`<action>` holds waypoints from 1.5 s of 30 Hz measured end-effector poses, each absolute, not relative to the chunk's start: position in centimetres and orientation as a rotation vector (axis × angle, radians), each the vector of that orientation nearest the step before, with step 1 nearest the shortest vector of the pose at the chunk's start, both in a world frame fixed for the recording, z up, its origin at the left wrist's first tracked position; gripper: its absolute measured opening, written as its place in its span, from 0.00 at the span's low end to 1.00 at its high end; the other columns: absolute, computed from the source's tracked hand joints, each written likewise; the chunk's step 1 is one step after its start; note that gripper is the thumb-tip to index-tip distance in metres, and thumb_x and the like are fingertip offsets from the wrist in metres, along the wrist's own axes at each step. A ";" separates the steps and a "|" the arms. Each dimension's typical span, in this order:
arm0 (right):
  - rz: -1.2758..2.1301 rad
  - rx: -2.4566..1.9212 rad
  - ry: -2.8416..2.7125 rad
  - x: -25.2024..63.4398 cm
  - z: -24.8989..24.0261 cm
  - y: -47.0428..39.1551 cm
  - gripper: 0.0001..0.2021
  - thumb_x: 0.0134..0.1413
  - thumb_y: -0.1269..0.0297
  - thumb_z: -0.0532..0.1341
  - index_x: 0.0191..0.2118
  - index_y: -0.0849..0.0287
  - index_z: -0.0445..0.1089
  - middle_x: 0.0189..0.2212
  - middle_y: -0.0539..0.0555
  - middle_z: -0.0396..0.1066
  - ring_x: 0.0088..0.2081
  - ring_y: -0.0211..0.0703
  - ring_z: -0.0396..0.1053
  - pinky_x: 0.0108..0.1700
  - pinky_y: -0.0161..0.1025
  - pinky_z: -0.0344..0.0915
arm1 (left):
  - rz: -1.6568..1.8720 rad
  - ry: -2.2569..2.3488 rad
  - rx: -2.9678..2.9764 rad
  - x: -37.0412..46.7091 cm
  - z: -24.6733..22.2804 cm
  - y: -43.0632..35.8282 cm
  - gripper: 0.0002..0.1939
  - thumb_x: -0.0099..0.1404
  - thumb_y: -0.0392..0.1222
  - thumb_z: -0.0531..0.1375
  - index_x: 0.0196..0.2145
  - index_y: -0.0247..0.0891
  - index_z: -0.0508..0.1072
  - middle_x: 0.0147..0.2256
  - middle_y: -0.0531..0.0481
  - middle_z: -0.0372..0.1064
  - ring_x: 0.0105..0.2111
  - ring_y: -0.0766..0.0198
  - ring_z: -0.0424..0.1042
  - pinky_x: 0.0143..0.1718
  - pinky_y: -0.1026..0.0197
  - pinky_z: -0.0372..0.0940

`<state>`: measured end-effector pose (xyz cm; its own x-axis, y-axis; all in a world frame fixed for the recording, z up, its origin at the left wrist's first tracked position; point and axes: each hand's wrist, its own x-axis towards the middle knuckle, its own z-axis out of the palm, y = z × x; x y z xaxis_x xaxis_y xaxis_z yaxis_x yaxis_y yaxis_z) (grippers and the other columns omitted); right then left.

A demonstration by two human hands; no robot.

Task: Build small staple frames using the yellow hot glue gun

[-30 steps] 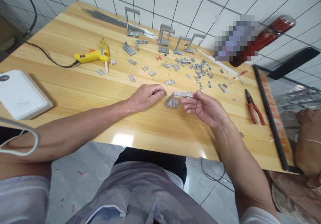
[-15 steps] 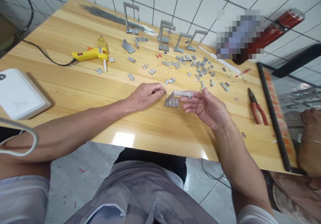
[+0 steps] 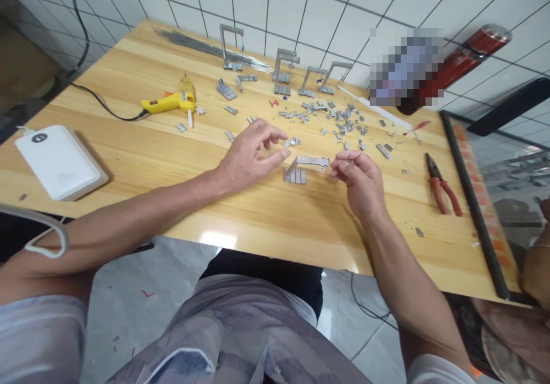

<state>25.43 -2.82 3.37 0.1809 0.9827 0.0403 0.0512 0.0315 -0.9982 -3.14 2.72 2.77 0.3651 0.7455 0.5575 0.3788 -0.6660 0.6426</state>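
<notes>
My left hand [image 3: 251, 156], nine o'clock of the metal stand [image 3: 306, 163], gapes empty; my right hand [image 3: 361, 182], three o'clock, curls, closure unclear.

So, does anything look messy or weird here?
Yes, a bit: small metal pieces lie strewn in a loose heap near the standing metal frames, and red scraps lie on the floor, like dropped litter. I can't see any spill.

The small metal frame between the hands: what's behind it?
Behind the frame lie small metal pieces on the wooden table; whatever its base covers can't be seen.
</notes>
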 end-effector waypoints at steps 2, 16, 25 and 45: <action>1.004 -1.304 -1.161 25.2 3.2 -2.8 0.11 0.49 0.59 0.74 0.39 0.51 0.77 0.32 0.48 0.78 0.30 0.39 0.72 0.34 0.39 0.71 | 1.209 0.946 2.384 -2.6 3.9 2.2 0.18 0.74 0.53 0.68 0.54 0.41 0.78 0.50 0.43 0.77 0.49 0.53 0.75 0.53 0.49 0.72; 1.013 -1.299 -1.321 24.6 3.0 -3.3 0.11 0.51 0.57 0.75 0.36 0.52 0.76 0.29 0.46 0.73 0.30 0.39 0.69 0.38 0.42 0.71 | 0.818 1.019 2.791 2.9 5.6 1.0 0.13 0.76 0.45 0.63 0.52 0.35 0.78 0.53 0.36 0.78 0.53 0.43 0.73 0.53 0.45 0.64; 1.028 -1.296 -1.328 24.5 3.0 -3.4 0.09 0.55 0.55 0.73 0.35 0.51 0.75 0.28 0.46 0.71 0.31 0.40 0.69 0.40 0.43 0.70 | 0.794 0.994 2.785 3.6 4.7 1.6 0.10 0.78 0.46 0.61 0.48 0.37 0.79 0.48 0.39 0.80 0.50 0.46 0.73 0.51 0.47 0.62; 1.022 -1.299 -1.344 24.5 2.5 -3.3 0.17 0.58 0.45 0.75 0.36 0.51 0.74 0.27 0.45 0.71 0.30 0.40 0.67 0.38 0.42 0.68 | 0.695 0.962 2.766 3.5 5.0 1.8 0.11 0.81 0.45 0.58 0.48 0.37 0.78 0.48 0.39 0.80 0.50 0.46 0.74 0.51 0.47 0.62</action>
